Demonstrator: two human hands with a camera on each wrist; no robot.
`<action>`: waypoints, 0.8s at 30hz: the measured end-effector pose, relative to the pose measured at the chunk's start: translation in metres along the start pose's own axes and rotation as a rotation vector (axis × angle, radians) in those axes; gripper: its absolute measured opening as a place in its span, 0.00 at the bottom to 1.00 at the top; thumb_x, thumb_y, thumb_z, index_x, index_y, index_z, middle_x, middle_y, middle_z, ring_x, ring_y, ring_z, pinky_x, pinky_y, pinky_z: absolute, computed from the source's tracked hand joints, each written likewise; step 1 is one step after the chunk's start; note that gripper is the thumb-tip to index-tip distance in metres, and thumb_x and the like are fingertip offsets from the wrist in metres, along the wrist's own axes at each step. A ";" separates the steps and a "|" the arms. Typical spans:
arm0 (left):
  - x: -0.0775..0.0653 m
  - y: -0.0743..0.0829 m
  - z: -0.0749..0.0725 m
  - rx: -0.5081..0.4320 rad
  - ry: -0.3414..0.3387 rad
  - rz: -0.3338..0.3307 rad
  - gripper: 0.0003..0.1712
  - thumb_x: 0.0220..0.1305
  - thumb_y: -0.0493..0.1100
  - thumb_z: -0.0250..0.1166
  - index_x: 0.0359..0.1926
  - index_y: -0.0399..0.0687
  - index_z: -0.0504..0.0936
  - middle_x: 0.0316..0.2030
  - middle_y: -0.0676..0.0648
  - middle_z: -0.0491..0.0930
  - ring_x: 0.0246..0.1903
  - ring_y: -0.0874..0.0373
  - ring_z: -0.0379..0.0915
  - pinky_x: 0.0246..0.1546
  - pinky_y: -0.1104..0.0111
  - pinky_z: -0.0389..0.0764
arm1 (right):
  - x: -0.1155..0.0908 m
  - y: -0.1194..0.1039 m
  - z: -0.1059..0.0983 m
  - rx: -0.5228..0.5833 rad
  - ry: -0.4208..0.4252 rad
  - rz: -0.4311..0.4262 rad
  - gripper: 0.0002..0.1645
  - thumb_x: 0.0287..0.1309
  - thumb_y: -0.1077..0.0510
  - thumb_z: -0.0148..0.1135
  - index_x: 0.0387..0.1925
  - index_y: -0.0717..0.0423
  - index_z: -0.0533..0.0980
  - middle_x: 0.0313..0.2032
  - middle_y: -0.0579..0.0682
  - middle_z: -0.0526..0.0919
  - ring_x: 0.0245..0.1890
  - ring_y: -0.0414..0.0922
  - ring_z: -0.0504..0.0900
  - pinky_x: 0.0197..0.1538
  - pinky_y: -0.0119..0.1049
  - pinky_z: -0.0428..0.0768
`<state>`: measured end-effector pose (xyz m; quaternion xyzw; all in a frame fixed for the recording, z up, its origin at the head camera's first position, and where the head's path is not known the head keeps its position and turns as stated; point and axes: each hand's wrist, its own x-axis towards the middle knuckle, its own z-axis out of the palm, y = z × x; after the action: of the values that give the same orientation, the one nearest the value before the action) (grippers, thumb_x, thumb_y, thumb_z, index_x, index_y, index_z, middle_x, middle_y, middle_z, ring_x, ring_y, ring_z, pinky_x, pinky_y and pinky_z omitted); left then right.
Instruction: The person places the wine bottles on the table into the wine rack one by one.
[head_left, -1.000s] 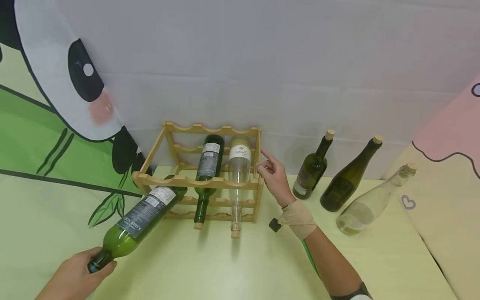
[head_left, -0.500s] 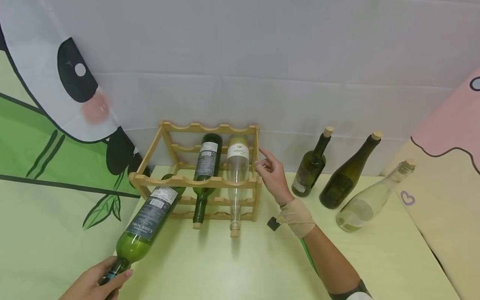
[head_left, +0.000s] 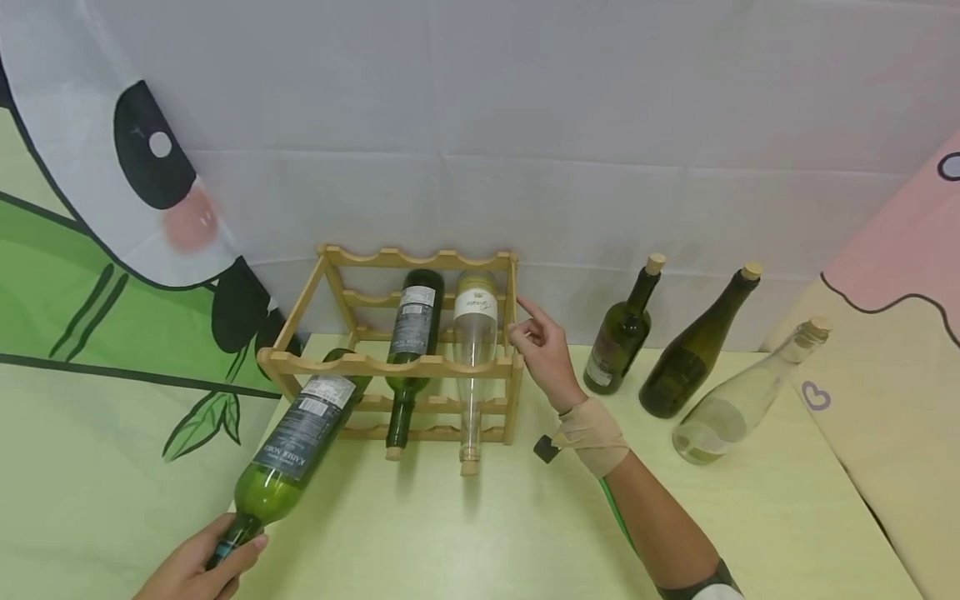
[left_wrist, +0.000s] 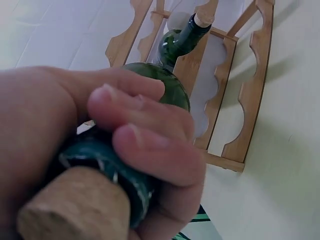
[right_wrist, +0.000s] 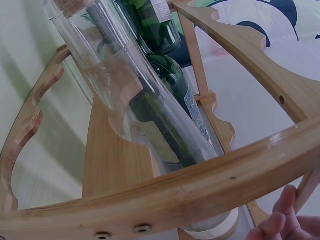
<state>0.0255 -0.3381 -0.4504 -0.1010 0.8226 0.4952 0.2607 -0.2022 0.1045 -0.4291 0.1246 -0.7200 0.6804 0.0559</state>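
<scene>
My left hand (head_left: 202, 558) grips the corked neck of a green wine bottle (head_left: 300, 437) with a dark label. The bottle slants, its base passing under the top front rail at the left of the wooden wine rack (head_left: 360, 364). Another green bottle (head_left: 412, 325) and a clear bottle (head_left: 476, 325) lie in the rack, necks forward. My right hand (head_left: 546, 350) is at the rack's right side, index finger stretched toward the rear upright and other fingers bent. In the right wrist view, fingertips (right_wrist: 286, 197) meet an upright; whether they grip it is unclear.
Right of the rack stand a short dark green bottle (head_left: 618, 346), a taller dark green bottle (head_left: 690, 362) and a clear bottle (head_left: 738, 408), all corked. A small black object (head_left: 546, 450) is by the right wrist. A printed cloth (head_left: 570, 208) hangs behind the table.
My left hand has moved to the right, swinging the bottle's neck rightward while its base stays at the rack; the last half second shows little motion. The right hand stays at the rack.
</scene>
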 end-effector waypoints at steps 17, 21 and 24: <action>0.013 0.014 0.022 -0.089 0.115 0.017 0.22 0.83 0.47 0.59 0.58 0.31 0.67 0.21 0.50 0.68 0.18 0.59 0.66 0.22 0.67 0.73 | 0.001 0.000 0.000 -0.005 0.012 -0.002 0.37 0.72 0.61 0.56 0.80 0.57 0.65 0.29 0.46 0.81 0.21 0.39 0.63 0.34 0.35 0.67; 0.017 0.017 0.025 -0.099 0.141 0.004 0.21 0.82 0.48 0.60 0.56 0.33 0.67 0.21 0.50 0.66 0.18 0.58 0.65 0.22 0.66 0.72 | 0.000 0.001 0.001 -0.004 0.010 -0.007 0.38 0.70 0.62 0.54 0.80 0.57 0.65 0.33 0.60 0.84 0.22 0.39 0.64 0.32 0.34 0.67; 0.019 0.021 0.028 -0.102 0.167 -0.009 0.21 0.82 0.49 0.61 0.54 0.34 0.67 0.21 0.49 0.66 0.19 0.56 0.65 0.23 0.65 0.72 | 0.000 0.002 0.002 -0.009 0.015 -0.010 0.38 0.70 0.63 0.53 0.80 0.57 0.66 0.36 0.60 0.86 0.22 0.39 0.65 0.32 0.34 0.68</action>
<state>0.0093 -0.3015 -0.4550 -0.1588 0.8146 0.5252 0.1881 -0.2026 0.1030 -0.4310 0.1228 -0.7221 0.6777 0.0649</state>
